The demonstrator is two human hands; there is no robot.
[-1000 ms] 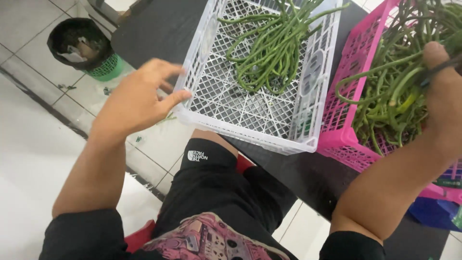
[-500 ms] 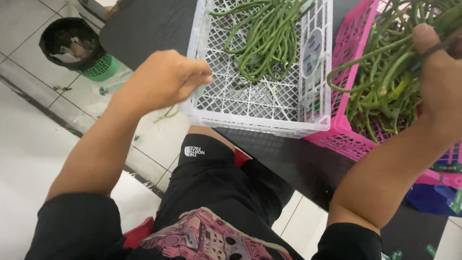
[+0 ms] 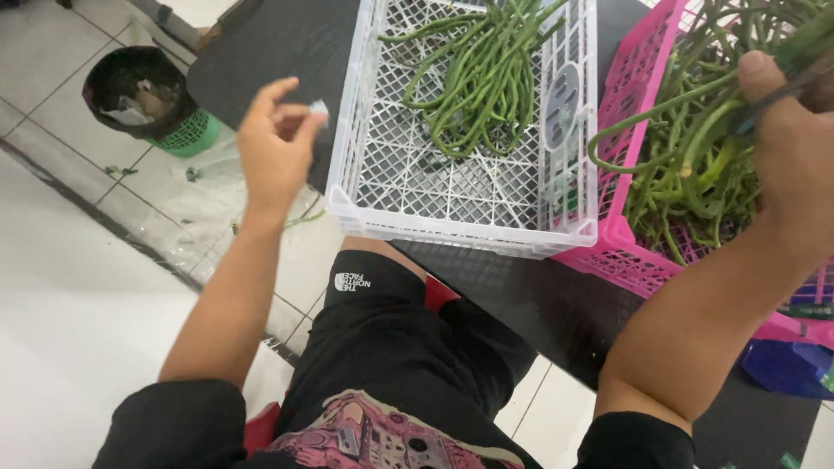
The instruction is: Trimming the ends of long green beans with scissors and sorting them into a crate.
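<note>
Over the left edge of the table (image 3: 261,52), my left hand (image 3: 276,143) hung in the air beside the white crate (image 3: 382,221), not touching it. Fingers were loosely spread and half curled, thumb and forefinger tips nearly meeting; a small pale scrap showed at the fingertips (image 3: 318,108), though I could not tell whether it was pinched or just lying behind them. I judged the hand as good as empty.

My right hand (image 3: 795,152) was closed around a bundle of long beans (image 3: 695,165) above the pink crate (image 3: 625,252), thumb on top. A dark thin tool, possibly a blade, seemed to lie across that grip; too blurred to be sure.

Sorted long beans (image 3: 482,82) lay in a loose sheaf at the far end of the white crate, near half of its mesh floor bare. The pink crate sat touching the white one on its right side, heaped and tangled. A round bin (image 3: 139,95) with a green base stood on the floor tiles to my left, bits of trimmings scattered near it.

Handling notes, my judgement: keep the right grip firm near the stem ends so the bundle stays aligned. Draw pods out along their length; the tangle would snap them if yanked sideways. Keep the left fingers clear of the edge of any blade.
</note>
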